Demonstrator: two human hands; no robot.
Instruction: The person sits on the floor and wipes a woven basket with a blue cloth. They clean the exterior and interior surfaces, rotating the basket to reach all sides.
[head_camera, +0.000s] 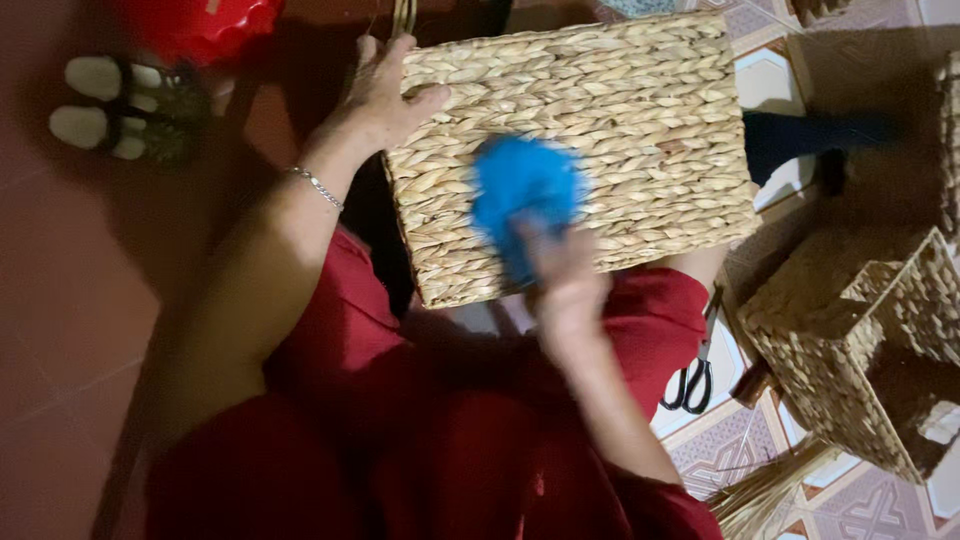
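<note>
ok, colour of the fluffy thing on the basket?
Bright blue, held by the right hand; head view.

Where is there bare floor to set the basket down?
Left of the left hand and red skirt, the brown floor lies bare below the sandals. The right side is crowded: scissors, an open woven basket, loose straw. The basket covers the lap.

No packages, labels, signs or screens show anywhere in this view; nothing around the woven basket (580, 150) bears any printed panel, tag or display
</note>
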